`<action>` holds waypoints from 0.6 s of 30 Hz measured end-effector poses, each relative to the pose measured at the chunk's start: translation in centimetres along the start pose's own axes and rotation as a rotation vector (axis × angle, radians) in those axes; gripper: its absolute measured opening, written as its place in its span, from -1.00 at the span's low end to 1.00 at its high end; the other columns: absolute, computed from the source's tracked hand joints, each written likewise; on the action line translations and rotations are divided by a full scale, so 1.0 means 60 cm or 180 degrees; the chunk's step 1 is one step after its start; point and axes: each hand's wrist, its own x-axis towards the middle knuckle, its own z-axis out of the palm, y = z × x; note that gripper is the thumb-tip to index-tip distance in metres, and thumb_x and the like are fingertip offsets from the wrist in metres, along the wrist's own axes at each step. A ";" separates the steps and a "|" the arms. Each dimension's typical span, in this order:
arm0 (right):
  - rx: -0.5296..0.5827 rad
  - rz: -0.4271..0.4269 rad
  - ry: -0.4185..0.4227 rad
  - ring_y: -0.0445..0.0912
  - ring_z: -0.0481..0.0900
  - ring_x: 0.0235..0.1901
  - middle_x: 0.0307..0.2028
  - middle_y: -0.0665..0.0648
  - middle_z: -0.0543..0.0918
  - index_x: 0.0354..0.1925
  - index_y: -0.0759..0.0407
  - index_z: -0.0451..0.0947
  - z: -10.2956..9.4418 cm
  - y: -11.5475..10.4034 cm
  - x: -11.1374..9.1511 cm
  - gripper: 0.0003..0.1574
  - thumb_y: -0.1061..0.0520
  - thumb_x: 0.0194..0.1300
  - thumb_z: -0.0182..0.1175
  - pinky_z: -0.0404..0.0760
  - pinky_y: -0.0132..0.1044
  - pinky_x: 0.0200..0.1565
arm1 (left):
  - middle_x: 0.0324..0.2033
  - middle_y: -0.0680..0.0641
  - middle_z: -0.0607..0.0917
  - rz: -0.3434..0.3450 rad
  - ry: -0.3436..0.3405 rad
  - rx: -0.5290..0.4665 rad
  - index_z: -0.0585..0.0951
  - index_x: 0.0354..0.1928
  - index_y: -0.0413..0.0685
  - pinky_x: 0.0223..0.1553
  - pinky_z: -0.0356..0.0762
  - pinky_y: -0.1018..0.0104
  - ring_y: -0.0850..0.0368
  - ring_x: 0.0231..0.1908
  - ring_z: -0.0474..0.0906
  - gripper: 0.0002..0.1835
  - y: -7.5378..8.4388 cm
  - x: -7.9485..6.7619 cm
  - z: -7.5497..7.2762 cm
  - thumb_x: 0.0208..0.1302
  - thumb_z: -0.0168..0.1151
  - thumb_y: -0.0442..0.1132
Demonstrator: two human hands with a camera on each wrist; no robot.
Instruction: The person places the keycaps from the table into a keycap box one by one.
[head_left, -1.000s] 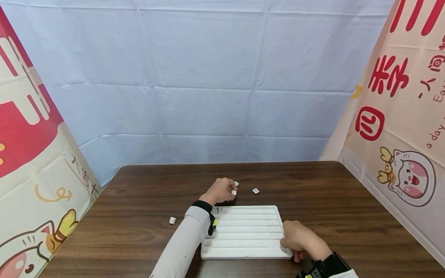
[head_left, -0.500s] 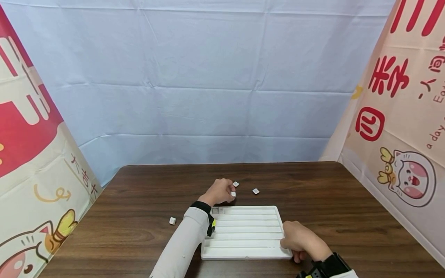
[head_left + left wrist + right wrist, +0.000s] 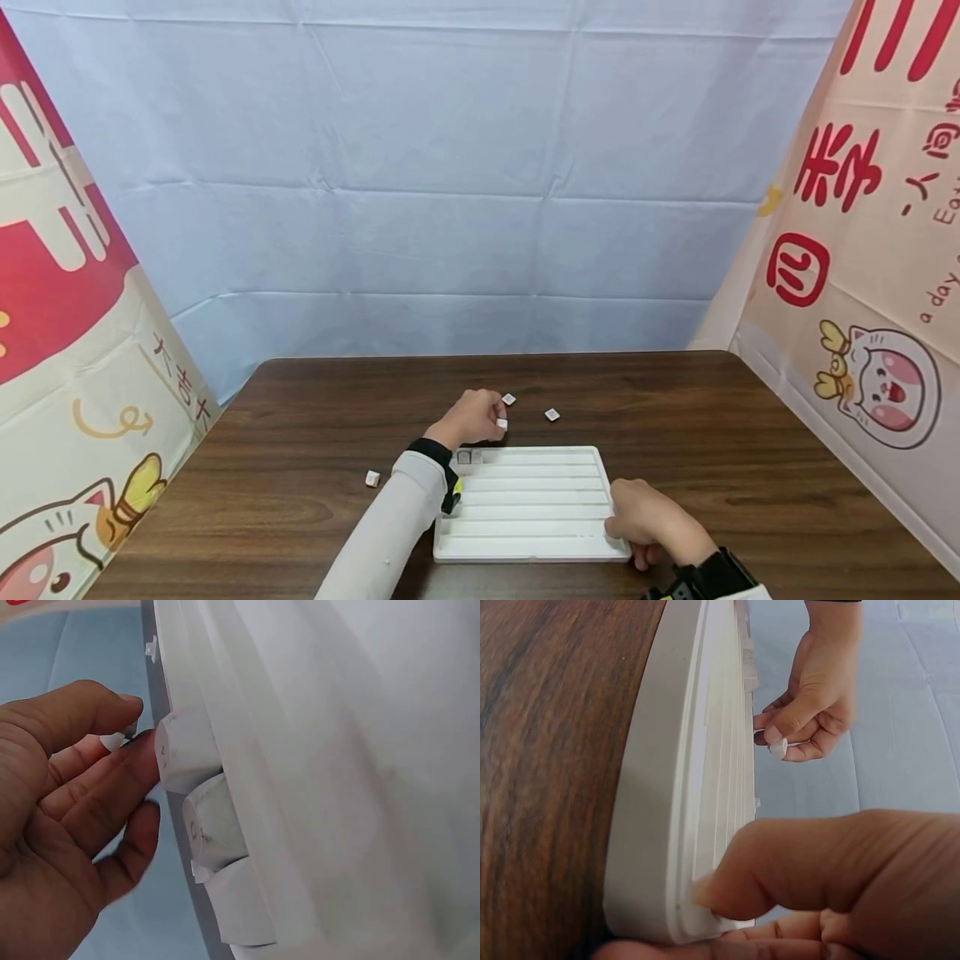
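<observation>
My left hand (image 3: 468,418) pinches a small white keycap (image 3: 502,425) between thumb and fingers, just beyond the back edge of a white ridged tray (image 3: 536,505). In the left wrist view the pinched keycap (image 3: 112,741) is partly hidden by the fingers. Right beside that hand, several pale keycaps (image 3: 214,821) stand in a row at the tray's back left corner, some with faint marks. At the tray's front right corner my right hand (image 3: 648,518) grips the rim. Its thumb (image 3: 739,881) lies on top, the fingers curled at the outer side and underneath.
Two loose keycaps lie on the brown wooden table (image 3: 300,417) behind the tray: one keycap (image 3: 509,399) by the left fingertips, another keycap (image 3: 552,414) further right. A third loose keycap (image 3: 372,478) lies left of the tray. A pale blue cloth (image 3: 450,208) hangs behind the table.
My left hand, holding the keycap, has drawn slightly nearer the tray's back edge. The loose keycap behind its fingertips is now more exposed. The right hand and tray have stayed put.
</observation>
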 end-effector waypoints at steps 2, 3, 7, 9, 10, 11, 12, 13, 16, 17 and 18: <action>0.0008 -0.0007 0.0000 -0.16 0.40 -0.93 -0.92 0.13 0.43 -0.64 0.29 0.39 0.000 0.000 0.000 -0.82 0.38 0.04 0.08 0.36 -0.35 -0.83 | -0.58 0.06 0.49 0.0049 0.0007 0.0041 0.55 -0.38 -0.05 -0.46 0.38 0.32 0.20 -0.57 0.39 -0.87 0.002 -0.005 -0.001 0.10 0.34 -0.34; 0.0011 -0.0012 0.0000 -0.16 0.40 -0.93 -0.92 0.13 0.43 -0.65 0.29 0.39 0.000 0.000 0.000 -0.82 0.38 0.04 0.07 0.36 -0.35 -0.83 | -0.58 0.07 0.49 0.0061 0.0014 0.0065 0.55 -0.40 -0.05 -0.46 0.38 0.33 0.21 -0.56 0.39 -0.87 0.002 -0.007 -0.001 0.10 0.35 -0.33; -0.0003 -0.0017 -0.0001 -0.15 0.40 -0.93 -0.92 0.13 0.43 -0.66 0.29 0.39 0.000 0.001 0.000 -0.80 0.38 0.05 0.07 0.36 -0.35 -0.83 | -0.60 0.10 0.49 0.0096 0.0100 0.0160 0.57 -0.46 -0.04 -0.47 0.39 0.34 0.23 -0.56 0.41 -0.88 0.006 -0.017 -0.002 0.08 0.36 -0.33; 0.0001 -0.0015 0.0004 -0.15 0.41 -0.93 -0.92 0.13 0.43 -0.66 0.29 0.39 0.000 0.001 0.000 -0.80 0.38 0.05 0.08 0.36 -0.35 -0.83 | -0.61 0.12 0.48 0.0096 0.0149 0.0220 0.58 -0.48 -0.05 -0.47 0.39 0.35 0.24 -0.57 0.40 -0.89 0.006 -0.020 -0.002 0.07 0.36 -0.33; 0.0000 -0.0013 0.0002 -0.15 0.41 -0.93 -0.92 0.13 0.43 -0.66 0.29 0.39 0.000 0.001 0.000 -0.80 0.37 0.05 0.08 0.36 -0.35 -0.83 | -0.62 0.12 0.48 0.0110 0.0184 0.0247 0.59 -0.49 -0.05 -0.48 0.39 0.35 0.24 -0.57 0.40 -0.89 0.006 -0.022 -0.003 0.06 0.36 -0.34; 0.0003 -0.0010 -0.0003 -0.15 0.40 -0.93 -0.92 0.13 0.43 -0.65 0.29 0.39 0.000 0.001 0.000 -0.80 0.37 0.06 0.08 0.36 -0.35 -0.83 | -0.62 0.12 0.48 0.0121 0.0216 0.0274 0.60 -0.49 -0.06 -0.48 0.39 0.35 0.24 -0.57 0.40 -0.90 0.007 -0.023 -0.004 0.05 0.36 -0.34; 0.0005 -0.0011 -0.0003 -0.16 0.40 -0.93 -0.92 0.13 0.43 -0.65 0.29 0.39 0.000 0.001 0.000 -0.81 0.37 0.06 0.08 0.37 -0.34 -0.83 | -0.62 0.12 0.47 0.0126 0.0239 0.0289 0.60 -0.50 -0.06 -0.48 0.39 0.35 0.24 -0.58 0.39 -0.90 0.007 -0.025 -0.004 0.04 0.36 -0.34; 0.0007 -0.0014 0.0001 -0.16 0.40 -0.93 -0.91 0.13 0.43 -0.65 0.29 0.38 0.000 0.001 0.000 -0.81 0.37 0.05 0.08 0.37 -0.34 -0.83 | -0.63 0.12 0.47 0.0137 0.0258 0.0305 0.61 -0.50 -0.06 -0.48 0.39 0.35 0.24 -0.58 0.39 -0.90 0.007 -0.027 -0.005 0.04 0.37 -0.35; -0.0006 -0.0010 -0.0006 -0.16 0.41 -0.93 -0.91 0.13 0.44 -0.65 0.29 0.39 0.001 0.001 0.002 -0.80 0.37 0.06 0.08 0.38 -0.34 -0.83 | -0.63 0.12 0.47 0.0152 0.0266 0.0331 0.60 -0.50 -0.04 -0.49 0.38 0.35 0.24 -0.59 0.38 -0.88 0.009 -0.035 -0.007 0.02 0.38 -0.34; -0.0013 -0.0005 -0.0006 -0.16 0.41 -0.93 -0.91 0.13 0.44 -0.66 0.29 0.39 0.001 0.002 0.002 -0.80 0.37 0.05 0.08 0.38 -0.34 -0.83 | -0.64 0.12 0.46 0.0151 0.0247 0.0328 0.59 -0.50 -0.03 -0.50 0.38 0.35 0.24 -0.60 0.38 -0.87 0.010 -0.037 -0.008 0.02 0.39 -0.34; -0.0017 -0.0002 -0.0004 -0.15 0.41 -0.93 -0.91 0.13 0.44 -0.67 0.29 0.39 0.002 0.002 0.003 -0.79 0.37 0.05 0.08 0.38 -0.34 -0.83 | -0.64 0.12 0.46 0.0155 0.0226 0.0338 0.58 -0.51 -0.02 -0.50 0.37 0.35 0.24 -0.60 0.38 -0.86 0.011 -0.040 -0.008 0.02 0.39 -0.34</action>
